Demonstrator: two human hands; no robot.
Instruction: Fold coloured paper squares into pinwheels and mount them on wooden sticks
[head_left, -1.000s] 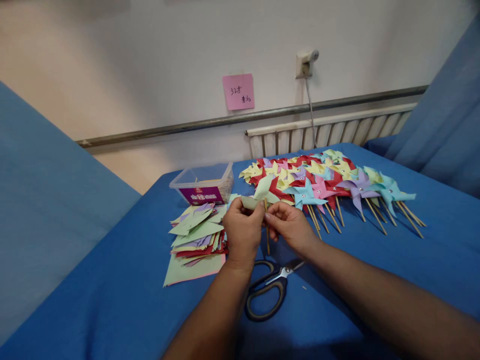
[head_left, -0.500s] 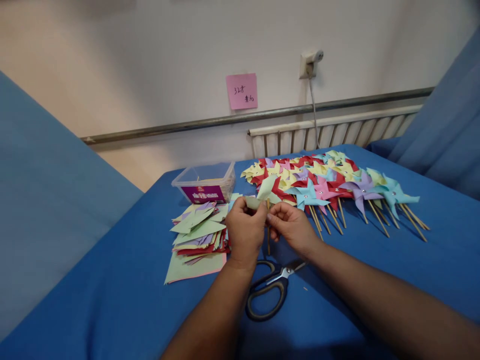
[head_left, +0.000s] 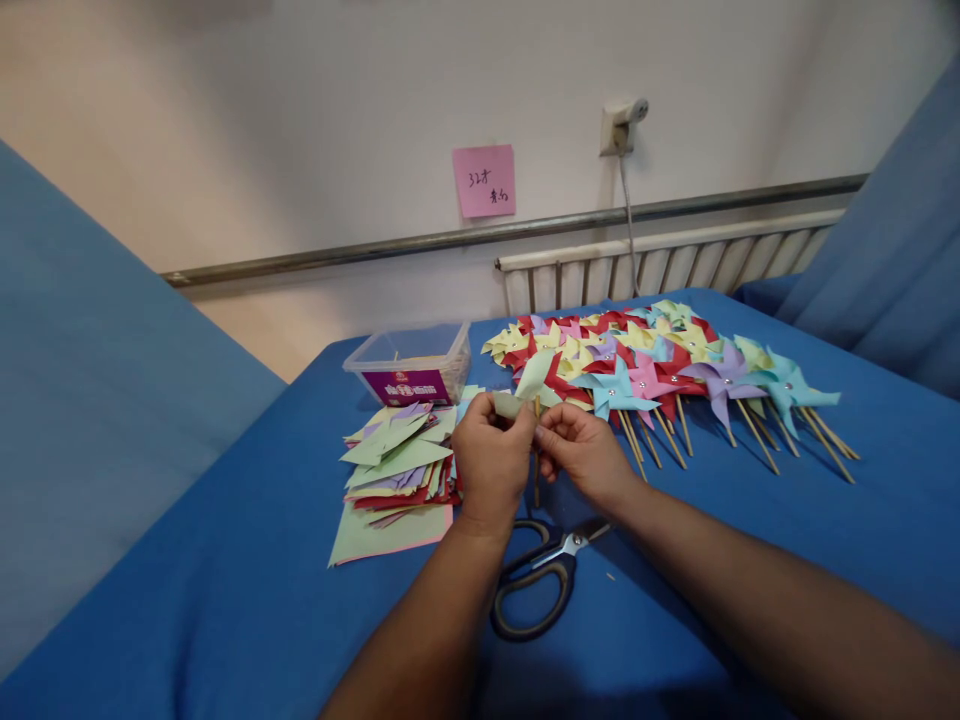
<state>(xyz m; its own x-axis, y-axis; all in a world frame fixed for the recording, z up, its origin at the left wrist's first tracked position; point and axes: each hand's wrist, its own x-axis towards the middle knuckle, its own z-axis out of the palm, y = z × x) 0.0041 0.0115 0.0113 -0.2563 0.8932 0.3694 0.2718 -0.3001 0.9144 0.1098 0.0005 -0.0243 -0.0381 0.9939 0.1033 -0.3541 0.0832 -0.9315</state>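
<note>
My left hand [head_left: 491, 458] and my right hand [head_left: 581, 452] meet above the blue table [head_left: 225, 600], both pinching a pale green paper pinwheel [head_left: 529, 384] on a thin wooden stick [head_left: 535, 485]. The left fingers grip the folded paper blades. The right fingers hold the stick just under them, and the stick's lower end pokes down between the hands. Black-handled scissors [head_left: 536, 585] lie on the table under my wrists.
A stack of cut coloured paper squares [head_left: 394, 470] lies left of my hands, with a clear plastic box [head_left: 411, 368] behind it. Many finished pinwheels [head_left: 660, 370] on sticks spread across the right. Blue partitions [head_left: 90, 400] flank both sides; a radiator [head_left: 660, 262] and pink note [head_left: 484, 181] are behind.
The view shifted slightly between the earliest frame and now. My hands stay together on the green pinwheel with only small finger movement.
</note>
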